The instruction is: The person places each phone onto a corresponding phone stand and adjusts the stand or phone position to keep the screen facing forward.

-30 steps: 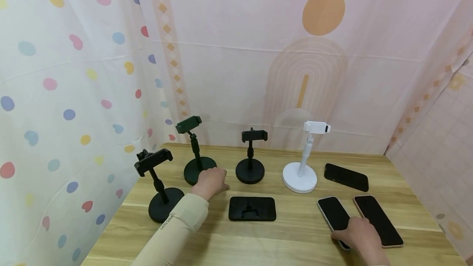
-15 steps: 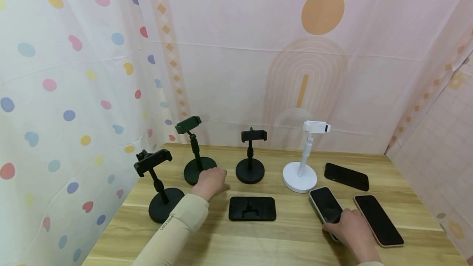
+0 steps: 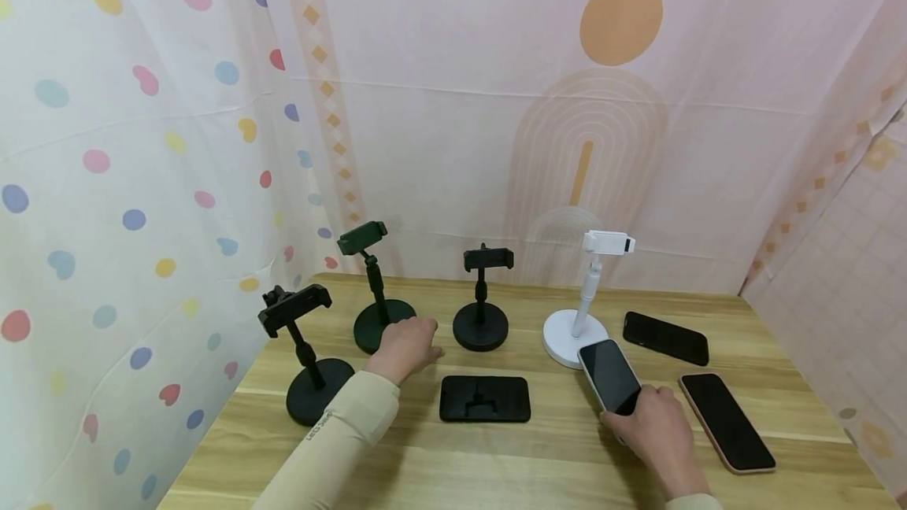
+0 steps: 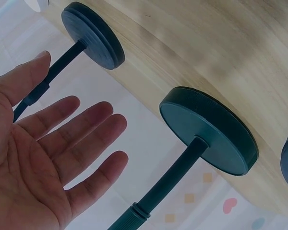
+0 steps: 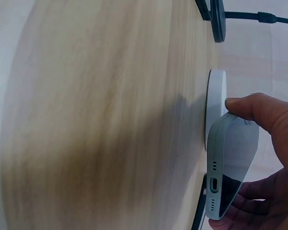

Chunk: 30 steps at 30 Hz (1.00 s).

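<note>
My right hand (image 3: 659, 433) grips a phone with a pale frame (image 3: 608, 375) by its long edges, thumb on one side and fingers on the other. In the right wrist view the phone (image 5: 233, 143) is lifted off the table, its charging port end facing the camera. The white phone stand (image 3: 567, 341) is just beyond it. My left hand (image 3: 405, 349) holds nothing and hovers in front of the dark green phone stand (image 3: 370, 329). Seen from the left wrist, that hand (image 4: 53, 143) has its fingers spread and loosely bent beside the green stand (image 4: 209, 129).
A black phone stand (image 3: 306, 400) stands at the left, another black stand (image 3: 479, 329) in the middle. One black phone (image 3: 496, 408) lies flat before it. At the right lie a black phone (image 3: 666, 338) and a pink-edged phone (image 3: 727, 423). Curtains hang behind the table (image 3: 538, 471).
My right hand has raised the pale-framed phone off the table and carried it left and forward, towards the white stand's base. The left hand has stayed put.
</note>
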### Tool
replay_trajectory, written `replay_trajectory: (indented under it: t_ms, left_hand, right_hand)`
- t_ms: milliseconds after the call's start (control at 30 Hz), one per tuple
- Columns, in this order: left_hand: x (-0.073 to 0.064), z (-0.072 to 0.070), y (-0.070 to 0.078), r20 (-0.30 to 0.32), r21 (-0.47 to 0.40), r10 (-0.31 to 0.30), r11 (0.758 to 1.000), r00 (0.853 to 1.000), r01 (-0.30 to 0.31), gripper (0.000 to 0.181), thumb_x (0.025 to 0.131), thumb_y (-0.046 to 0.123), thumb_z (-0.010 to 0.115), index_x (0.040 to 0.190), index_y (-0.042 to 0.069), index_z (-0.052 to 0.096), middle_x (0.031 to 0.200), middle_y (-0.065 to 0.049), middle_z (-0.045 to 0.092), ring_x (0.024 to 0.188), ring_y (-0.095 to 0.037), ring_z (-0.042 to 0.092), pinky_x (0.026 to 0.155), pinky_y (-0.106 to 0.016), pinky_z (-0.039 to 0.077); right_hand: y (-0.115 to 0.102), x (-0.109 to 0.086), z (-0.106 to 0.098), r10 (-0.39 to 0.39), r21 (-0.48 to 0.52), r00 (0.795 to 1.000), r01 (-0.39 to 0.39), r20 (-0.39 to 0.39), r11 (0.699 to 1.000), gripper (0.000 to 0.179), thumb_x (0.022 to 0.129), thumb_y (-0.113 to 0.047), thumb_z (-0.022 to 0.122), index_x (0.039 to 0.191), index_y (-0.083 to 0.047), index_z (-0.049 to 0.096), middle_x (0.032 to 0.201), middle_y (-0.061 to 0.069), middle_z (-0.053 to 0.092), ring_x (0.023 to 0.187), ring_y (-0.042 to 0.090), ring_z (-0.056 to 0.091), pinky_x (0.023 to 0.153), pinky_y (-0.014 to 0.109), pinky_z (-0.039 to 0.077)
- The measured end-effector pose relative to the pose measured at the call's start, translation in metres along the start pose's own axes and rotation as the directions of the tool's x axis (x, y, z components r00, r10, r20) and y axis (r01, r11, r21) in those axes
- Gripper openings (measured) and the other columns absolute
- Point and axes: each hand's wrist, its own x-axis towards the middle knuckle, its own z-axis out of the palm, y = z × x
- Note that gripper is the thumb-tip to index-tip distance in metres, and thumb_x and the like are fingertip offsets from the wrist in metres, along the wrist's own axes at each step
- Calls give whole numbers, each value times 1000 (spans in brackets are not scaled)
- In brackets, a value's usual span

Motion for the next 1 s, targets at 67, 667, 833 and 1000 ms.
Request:
replay_trajectory:
  t_ms: [67,667,833,1000]
  left_hand:
    - [0,1,0,-16,2,8,1000,1000,-8,32,88,31,78,107,6,70,82,-6,66,68,-22,63,62,-43,53]
    - [3,-4,3,-212,43,89,996,973,-82,49,92,38,71,129,7,63,117,-14,68,88,-28,69,70,-42,57]
    - [3,-8,7,-250,40,105,994,963,-98,52,94,41,68,133,7,61,119,-15,67,84,-27,70,70,-41,57]
    - [5,-12,11,-306,20,105,994,946,-103,53,95,42,66,135,8,59,118,-15,68,79,-27,69,68,-42,57]
  right_hand:
    - [-4,0,1,1,6,1000,-1,-19,1000,70,69,-39,82,96,22,57,86,29,53,75,37,57,66,51,50]
    - [-36,4,8,-21,104,988,37,-150,994,69,71,-37,85,101,19,57,91,29,54,79,37,55,61,51,47]
    - [-43,6,11,-27,116,986,47,-167,992,70,71,-37,85,105,18,58,93,29,55,79,37,56,61,51,48]
    - [-49,8,12,-32,121,980,56,-195,991,73,71,-39,85,109,18,58,95,30,57,82,38,58,64,52,49]
